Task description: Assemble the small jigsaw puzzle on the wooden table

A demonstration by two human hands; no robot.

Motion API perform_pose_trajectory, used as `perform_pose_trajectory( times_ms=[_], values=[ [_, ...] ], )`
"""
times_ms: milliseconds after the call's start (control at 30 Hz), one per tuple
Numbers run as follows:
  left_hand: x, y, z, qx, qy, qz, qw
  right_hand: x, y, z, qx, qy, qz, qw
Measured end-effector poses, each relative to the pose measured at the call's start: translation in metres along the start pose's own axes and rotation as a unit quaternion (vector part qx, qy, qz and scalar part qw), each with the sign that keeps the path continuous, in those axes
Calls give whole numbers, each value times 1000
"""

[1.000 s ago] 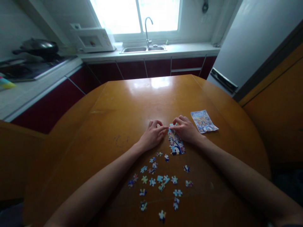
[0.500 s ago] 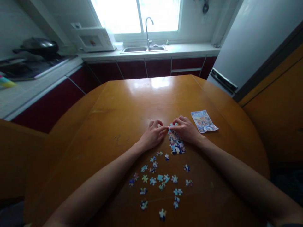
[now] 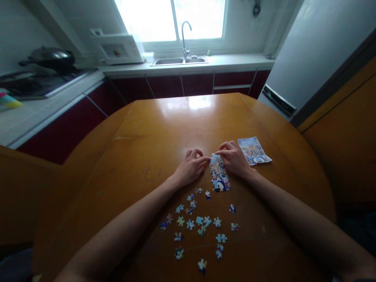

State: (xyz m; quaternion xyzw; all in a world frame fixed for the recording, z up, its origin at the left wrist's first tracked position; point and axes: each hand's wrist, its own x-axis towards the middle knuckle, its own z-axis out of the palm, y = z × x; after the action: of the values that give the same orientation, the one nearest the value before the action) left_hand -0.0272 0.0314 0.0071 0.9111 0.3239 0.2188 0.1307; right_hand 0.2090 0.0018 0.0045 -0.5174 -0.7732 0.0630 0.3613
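A partly joined jigsaw puzzle (image 3: pixel 219 172), a tall narrow strip with a blue and white figure at its near end, lies flat on the wooden table (image 3: pixel 164 129). My left hand (image 3: pixel 192 166) rests at its upper left corner, index finger stretched to the edge and the other fingers curled. At the upper right edge is my right hand (image 3: pixel 233 158), its index fingertip on the far end and the rest bent; its thumb is hidden. Between my forearms several loose puzzle pieces (image 3: pixel 190 224) are scattered nearer to me. One piece (image 3: pixel 207 195) lies just below the strip.
A creased picture sheet (image 3: pixel 254 150) lies right of my right hand. Beyond the table are a sink (image 3: pixel 169 61) with a tap, a microwave (image 3: pixel 117 49), and a stove with a lidded pan (image 3: pixel 53 58). A fridge (image 3: pixel 311 51) stands at the right.
My right hand has drawn back a little up and right from the corner, uncovering more of the puzzle. My left hand stays in place; the loose pieces lie as before.
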Motion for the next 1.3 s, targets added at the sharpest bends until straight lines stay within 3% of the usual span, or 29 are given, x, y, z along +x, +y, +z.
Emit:
perform_pose_trajectory(
  times_ms=[167,367,500,633,700,1300],
  values=[
    [0,-1,1,-1,4,-2,1000,-2,-1,3,-31,-53,-37,997],
    [0,0,1,-4,5,-5,1000,0,-4,6,-46,-66,-35,996],
    [0,1,0,-8,6,-8,1000,0,-4,7,10,-38,5,999],
    [0,1,-1,0,0,-4,1000,0,1,7,71,73,89,991],
    [0,1,0,7,1,-4,1000,0,3,6,76,101,109,986],
    [2,0,-1,-14,4,-38,999,1,1,7,76,54,104,990]
  ],
)
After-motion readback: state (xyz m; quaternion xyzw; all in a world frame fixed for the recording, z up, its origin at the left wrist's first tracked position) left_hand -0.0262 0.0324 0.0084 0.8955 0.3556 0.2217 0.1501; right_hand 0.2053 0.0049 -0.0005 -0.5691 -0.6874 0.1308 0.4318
